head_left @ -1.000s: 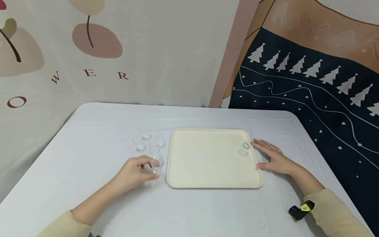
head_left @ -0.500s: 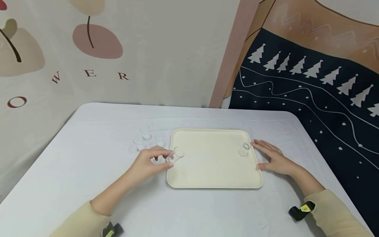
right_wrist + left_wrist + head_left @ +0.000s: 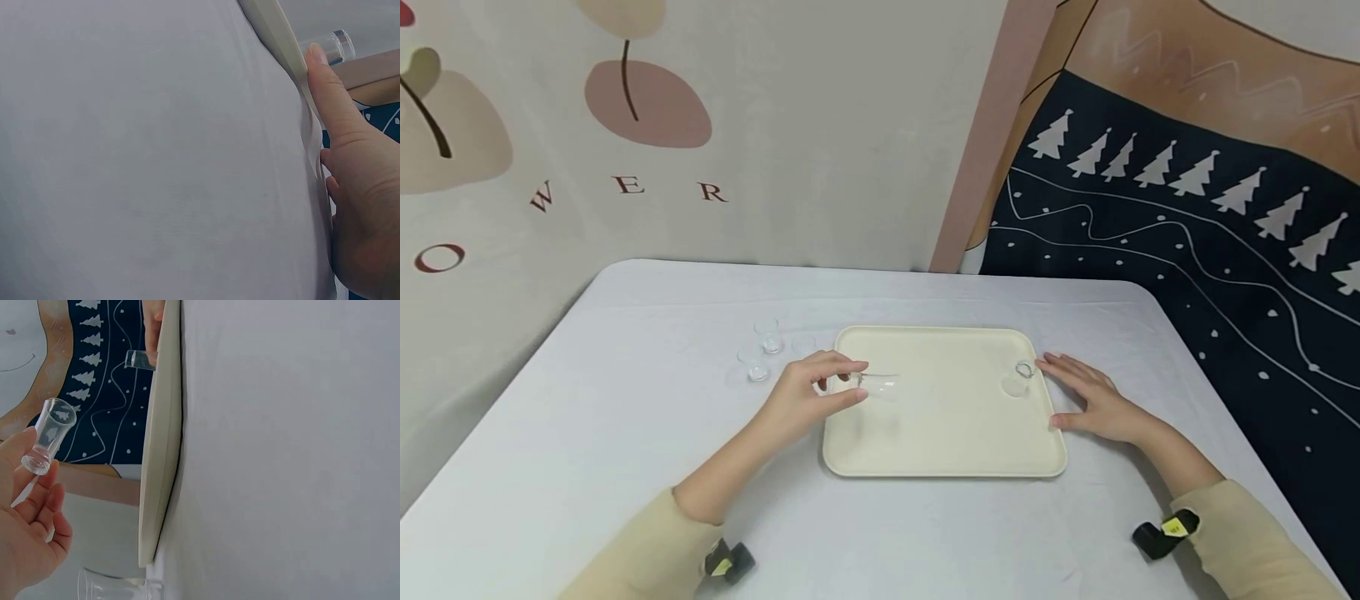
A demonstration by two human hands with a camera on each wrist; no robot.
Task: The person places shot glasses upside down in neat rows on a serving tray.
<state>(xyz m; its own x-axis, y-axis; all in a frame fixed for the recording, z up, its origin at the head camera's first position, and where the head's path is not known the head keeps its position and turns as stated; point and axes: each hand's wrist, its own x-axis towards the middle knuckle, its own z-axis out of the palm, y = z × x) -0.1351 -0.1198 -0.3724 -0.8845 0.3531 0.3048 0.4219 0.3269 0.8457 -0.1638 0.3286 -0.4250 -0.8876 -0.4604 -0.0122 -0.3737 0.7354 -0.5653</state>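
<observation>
The left grip [image 3: 815, 390] hides the base of one glass [image 3: 803, 342]; the frame crops both sleeves [image 3: 643, 554].

Soft, even light fills the head view, laying faint shadows on the white cloth-covered table [image 3: 925, 533] and the cream rectangular tray [image 3: 940, 450], against which the small clear glass cup [image 3: 882, 384] nearly dissolves; both wrist views look dimmer and greyer.

Glasses [image 3: 771, 342] left of tray [image 3: 943, 433]; one glass [image 3: 1018, 381] on its right end.
</observation>
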